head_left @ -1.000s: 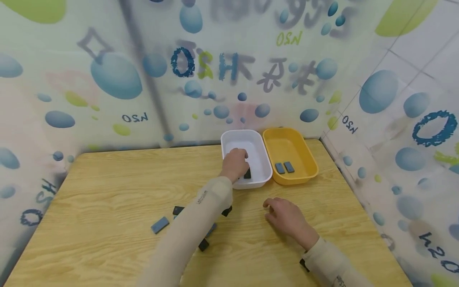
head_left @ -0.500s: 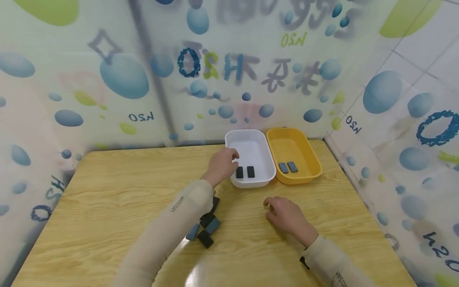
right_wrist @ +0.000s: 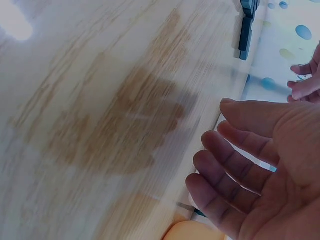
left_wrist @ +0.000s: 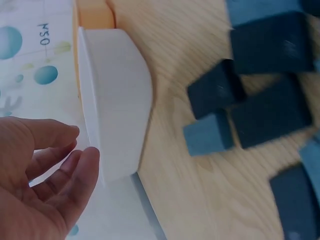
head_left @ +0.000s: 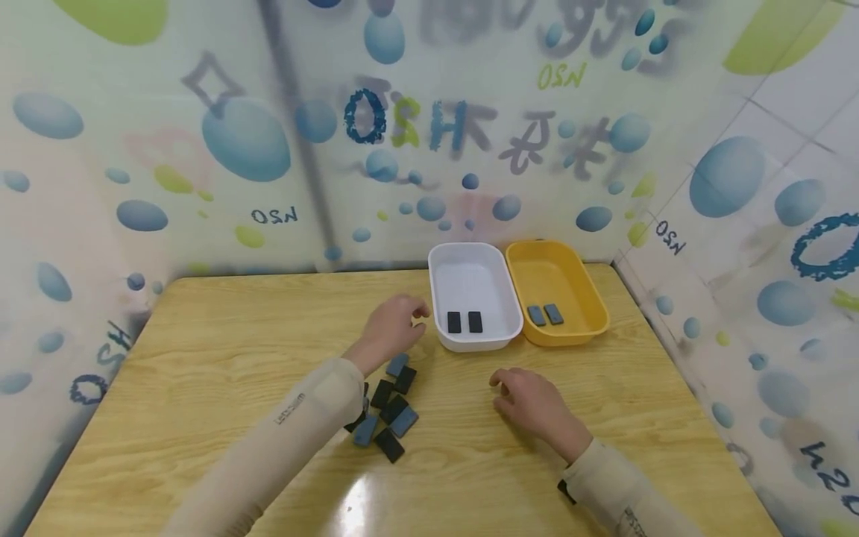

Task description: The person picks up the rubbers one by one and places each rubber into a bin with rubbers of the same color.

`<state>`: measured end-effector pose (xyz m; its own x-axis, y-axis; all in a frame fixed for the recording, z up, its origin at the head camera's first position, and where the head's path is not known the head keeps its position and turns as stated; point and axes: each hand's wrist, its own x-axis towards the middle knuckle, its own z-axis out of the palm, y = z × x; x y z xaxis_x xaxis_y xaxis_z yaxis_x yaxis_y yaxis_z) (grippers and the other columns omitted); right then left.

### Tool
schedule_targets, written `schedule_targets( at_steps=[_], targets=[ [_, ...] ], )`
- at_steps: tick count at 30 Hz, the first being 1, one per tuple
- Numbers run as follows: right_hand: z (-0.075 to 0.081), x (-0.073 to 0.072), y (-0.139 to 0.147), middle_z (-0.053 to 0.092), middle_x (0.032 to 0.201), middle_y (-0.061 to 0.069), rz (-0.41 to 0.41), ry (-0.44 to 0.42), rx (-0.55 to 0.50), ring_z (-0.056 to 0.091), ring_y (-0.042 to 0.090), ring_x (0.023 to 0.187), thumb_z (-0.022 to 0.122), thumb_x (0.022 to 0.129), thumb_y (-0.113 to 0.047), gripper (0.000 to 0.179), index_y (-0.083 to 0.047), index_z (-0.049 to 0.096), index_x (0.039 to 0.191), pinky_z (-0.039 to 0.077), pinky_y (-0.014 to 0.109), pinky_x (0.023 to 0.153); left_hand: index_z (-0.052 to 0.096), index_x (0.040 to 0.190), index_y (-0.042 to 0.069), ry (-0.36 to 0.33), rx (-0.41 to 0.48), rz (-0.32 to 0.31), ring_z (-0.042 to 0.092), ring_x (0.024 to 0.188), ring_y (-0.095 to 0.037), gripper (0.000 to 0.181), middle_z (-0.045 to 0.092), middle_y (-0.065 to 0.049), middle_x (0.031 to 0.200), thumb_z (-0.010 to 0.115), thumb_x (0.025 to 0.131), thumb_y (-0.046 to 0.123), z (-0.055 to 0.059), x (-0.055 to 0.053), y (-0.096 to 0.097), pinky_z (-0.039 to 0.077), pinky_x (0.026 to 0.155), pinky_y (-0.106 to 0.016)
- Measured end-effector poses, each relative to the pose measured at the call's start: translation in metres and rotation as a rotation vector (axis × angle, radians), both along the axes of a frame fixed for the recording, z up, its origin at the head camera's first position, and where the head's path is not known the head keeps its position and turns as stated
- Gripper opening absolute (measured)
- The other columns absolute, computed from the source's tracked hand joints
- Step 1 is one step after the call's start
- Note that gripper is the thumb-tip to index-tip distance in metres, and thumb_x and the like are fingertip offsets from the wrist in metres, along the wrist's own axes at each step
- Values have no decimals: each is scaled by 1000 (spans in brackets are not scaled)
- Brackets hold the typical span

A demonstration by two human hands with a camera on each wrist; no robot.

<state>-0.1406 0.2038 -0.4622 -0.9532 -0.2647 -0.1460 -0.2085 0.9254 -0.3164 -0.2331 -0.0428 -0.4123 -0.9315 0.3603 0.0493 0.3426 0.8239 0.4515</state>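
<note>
My left hand [head_left: 392, 328] hovers just left of the white plastic tray [head_left: 473, 280], its fingers loosely bent with nothing between them. Below it lies a loose pile of small rectangular blocks, some black [head_left: 390, 445] and some blue-grey [head_left: 405, 421]; the left sleeve hides part of the pile. Two black blocks [head_left: 475, 321] lie side by side in the white tray. The yellow tray [head_left: 557, 272] holds two blue-grey blocks [head_left: 553, 314]. To the right of the pile, my right hand [head_left: 537, 406] is idle and holds nothing; in the right wrist view its fingers [right_wrist: 225, 160] are relaxed.
Both trays stand side by side at the back right of the wooden table [head_left: 268, 328]. A patterned curtain [head_left: 255, 149] hangs behind the table's back edge, and another patterned sheet [head_left: 738, 261] rises along the right. A dark object [head_left: 566, 491] shows at the right cuff.
My left hand has come out of the white tray and moved left and toward the pile. Two black blocks now show fully in that tray. The right hand stays nearly still.
</note>
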Motion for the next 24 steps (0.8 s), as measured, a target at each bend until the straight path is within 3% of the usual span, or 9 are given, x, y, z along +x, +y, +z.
schedule_targets(
  at_steps=[11,24],
  targets=[
    [-3,0,-6,63,83,-4,22,34,-10,54,10,72,73,85,-19,18,-16,70,103,48,30,64,72,107,8,-20,-6,-40,65,93,-22,19,68,-8,104,67,90,13,-11,21,-44,55,77,-37],
    [-2,-1,-14,63,85,-5,57,19,-27,52,9,74,72,87,-20,19,-16,69,105,48,29,68,71,106,9,-31,-42,-58,65,91,-22,18,68,-6,100,70,88,14,-28,37,-74,56,75,-38]
  ],
)
